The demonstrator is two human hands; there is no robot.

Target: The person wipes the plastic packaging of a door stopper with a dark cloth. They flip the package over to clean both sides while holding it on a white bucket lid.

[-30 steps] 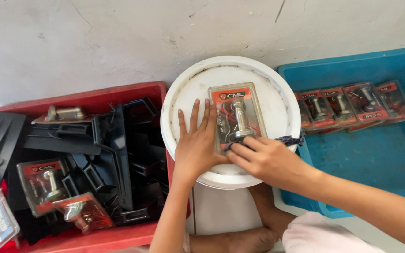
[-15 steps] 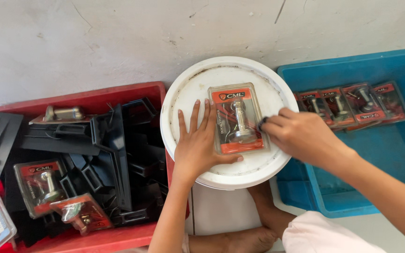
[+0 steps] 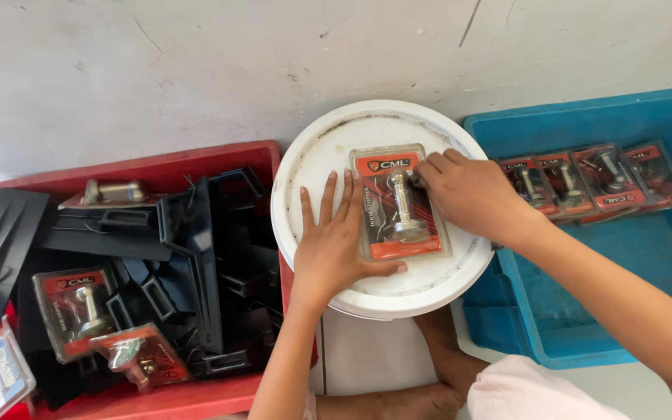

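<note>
A clear blister pack (image 3: 398, 204) with a red card and a metal door stopper lies flat on a round white bucket lid (image 3: 316, 167). My left hand (image 3: 336, 245) presses down flat on the pack's left edge, fingers spread. My right hand (image 3: 464, 190) rests at the pack's upper right edge, fingers curled against it; what its fingertips pinch is hidden.
A red crate (image 3: 165, 167) at left holds black plastic trays and three more red-card packs (image 3: 75, 307). A blue bin (image 3: 624, 117) at right holds a row of several finished packs (image 3: 593, 179). My bare legs show below the lid. A pale wall lies behind.
My right hand has moved from the pack's lower right corner up along its right side to the upper right edge. My left hand stays pressed on the pack.
</note>
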